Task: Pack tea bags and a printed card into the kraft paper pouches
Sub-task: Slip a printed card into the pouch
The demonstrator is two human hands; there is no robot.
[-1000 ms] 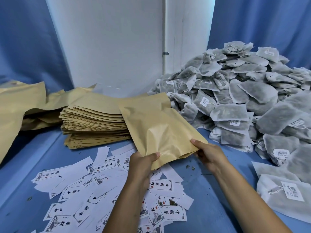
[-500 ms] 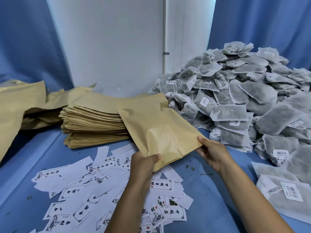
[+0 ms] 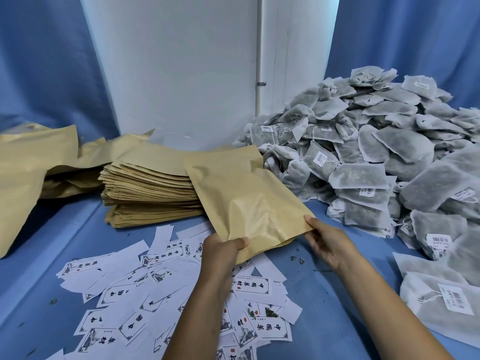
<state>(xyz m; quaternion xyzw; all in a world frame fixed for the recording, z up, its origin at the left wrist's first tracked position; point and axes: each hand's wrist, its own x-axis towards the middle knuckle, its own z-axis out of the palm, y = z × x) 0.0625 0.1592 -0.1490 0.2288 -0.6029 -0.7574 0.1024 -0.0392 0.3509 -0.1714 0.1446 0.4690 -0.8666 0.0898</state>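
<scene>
Kraft pouch (image 3: 244,201), one, pinched by left hand (image 3: 223,252) and right hand (image 3: 328,245).

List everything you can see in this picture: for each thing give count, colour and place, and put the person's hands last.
Held pouch: one, kraft brown, centre, above the cards.
Pouch stack: many, brown, left of centre.
Loose brown paper: several sheets, far left.
Tea bags: a big heap, grey-white, right.
Cards: many, white with black print, scattered in front.
Table: one, blue.
Wall: white, behind.
Curtains: blue, both sides.
Left hand: grip on pouch's near edge.
Right hand: grip on pouch's right corner.
</scene>
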